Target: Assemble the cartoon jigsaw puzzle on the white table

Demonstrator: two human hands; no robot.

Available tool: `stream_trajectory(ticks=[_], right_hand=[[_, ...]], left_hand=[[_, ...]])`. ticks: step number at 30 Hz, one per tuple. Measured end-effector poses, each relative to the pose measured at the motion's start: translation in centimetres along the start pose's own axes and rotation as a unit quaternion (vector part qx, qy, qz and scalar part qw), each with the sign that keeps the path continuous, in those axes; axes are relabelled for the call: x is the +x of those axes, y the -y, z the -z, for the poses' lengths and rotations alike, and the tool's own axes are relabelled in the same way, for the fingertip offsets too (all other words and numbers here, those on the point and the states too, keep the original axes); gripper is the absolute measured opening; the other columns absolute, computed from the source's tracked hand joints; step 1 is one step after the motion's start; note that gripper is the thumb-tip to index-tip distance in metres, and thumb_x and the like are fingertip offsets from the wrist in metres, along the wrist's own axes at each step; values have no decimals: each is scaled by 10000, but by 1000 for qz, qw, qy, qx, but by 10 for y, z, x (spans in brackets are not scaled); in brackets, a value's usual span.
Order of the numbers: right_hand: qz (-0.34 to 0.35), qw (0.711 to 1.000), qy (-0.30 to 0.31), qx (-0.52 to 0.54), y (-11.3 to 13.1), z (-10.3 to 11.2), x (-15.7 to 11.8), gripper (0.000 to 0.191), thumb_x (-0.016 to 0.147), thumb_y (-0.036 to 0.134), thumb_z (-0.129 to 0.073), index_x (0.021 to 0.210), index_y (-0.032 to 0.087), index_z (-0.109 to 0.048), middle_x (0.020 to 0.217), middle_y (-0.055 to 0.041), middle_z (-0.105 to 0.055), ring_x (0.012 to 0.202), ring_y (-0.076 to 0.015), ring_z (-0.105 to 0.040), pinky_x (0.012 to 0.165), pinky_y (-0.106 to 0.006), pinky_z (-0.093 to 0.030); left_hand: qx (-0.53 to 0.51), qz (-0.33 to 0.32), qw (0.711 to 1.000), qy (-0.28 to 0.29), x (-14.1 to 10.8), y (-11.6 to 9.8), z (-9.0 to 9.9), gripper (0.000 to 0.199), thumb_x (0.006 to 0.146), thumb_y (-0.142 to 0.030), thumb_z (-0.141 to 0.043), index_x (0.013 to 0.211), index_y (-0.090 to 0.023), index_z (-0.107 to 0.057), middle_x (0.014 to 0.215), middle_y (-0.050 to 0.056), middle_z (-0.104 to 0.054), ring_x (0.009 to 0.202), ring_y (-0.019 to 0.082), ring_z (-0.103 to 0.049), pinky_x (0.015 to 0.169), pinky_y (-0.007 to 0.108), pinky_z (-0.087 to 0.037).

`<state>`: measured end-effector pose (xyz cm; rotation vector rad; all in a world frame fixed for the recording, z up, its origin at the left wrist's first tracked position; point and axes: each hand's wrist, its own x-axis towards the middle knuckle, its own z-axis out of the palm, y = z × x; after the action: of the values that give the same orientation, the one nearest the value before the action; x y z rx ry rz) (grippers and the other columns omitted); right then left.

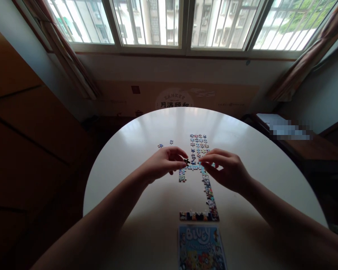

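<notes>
Between the thumb and fingertips of my left hand (163, 162) is a dark jigsaw puzzle piece (186, 162). My right hand (228, 168) is just to its right, thumb and forefinger brought together in a pinch; whether a piece sits between them is too small to tell. Under and below both hands lies a partly joined puzzle border (210, 193), with a top strip, a short left part, a long right side and a bottom row. Loose puzzle pieces (197, 141) are set out in rows beyond the hands, some hidden by my right fingers.
A Bluey picture sheet or box (202, 247) lies at the near edge of the round white table (115, 150). Two stray pieces (160, 145) rest left of the rows. To the right stands a brown bench (321, 146); a long printed carton (228, 95) is beneath the window.
</notes>
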<state>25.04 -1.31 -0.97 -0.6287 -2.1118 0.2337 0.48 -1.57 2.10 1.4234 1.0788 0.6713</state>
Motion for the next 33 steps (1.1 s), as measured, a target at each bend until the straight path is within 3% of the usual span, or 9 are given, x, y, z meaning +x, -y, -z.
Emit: stream_trajectory(ticks=[7, 20, 26, 33], right_hand=[[38, 999, -5, -15, 4, -10, -2, 174, 882, 184, -720, 1034, 268, -734, 1035, -45, -751, 896, -180, -724, 743, -342, -620], [70, 996, 43, -36, 9, -14, -2, 121, 884, 145, -694, 944, 247, -720, 985, -9, -773, 844, -165, -712, 718, -329, -598], [50, 994, 88, -35, 6, -18, -4, 111, 902, 166, -680, 959, 238, -742, 958, 0, -777, 821, -158, -718, 711, -318, -589], [49, 995, 85, -15, 7, -19, -5, 93, 896, 191, -705, 961, 230, -759, 928, -4, -785, 802, -155, -724, 708, -309, -587]], left_hand=[[-43, 25, 999, 2, 3, 6, -4, 267, 688, -303, -815, 881, -177, -681, 767, 17, -699, 602, 105, -550, 524, 248, -411], [10, 53, 998, 17, 3, 5, -7, 233, 681, -249, -808, 835, -166, -654, 714, 8, -698, 585, 106, -551, 530, 246, -378], [36, 1, 999, 24, 6, 18, -6, 187, 689, -218, -780, 827, -158, -669, 738, 41, -727, 701, 162, -658, 635, 286, -482], [36, 7, 998, 41, 7, 19, -7, 214, 685, -219, -786, 841, -150, -658, 766, 47, -733, 742, 177, -680, 683, 307, -514]])
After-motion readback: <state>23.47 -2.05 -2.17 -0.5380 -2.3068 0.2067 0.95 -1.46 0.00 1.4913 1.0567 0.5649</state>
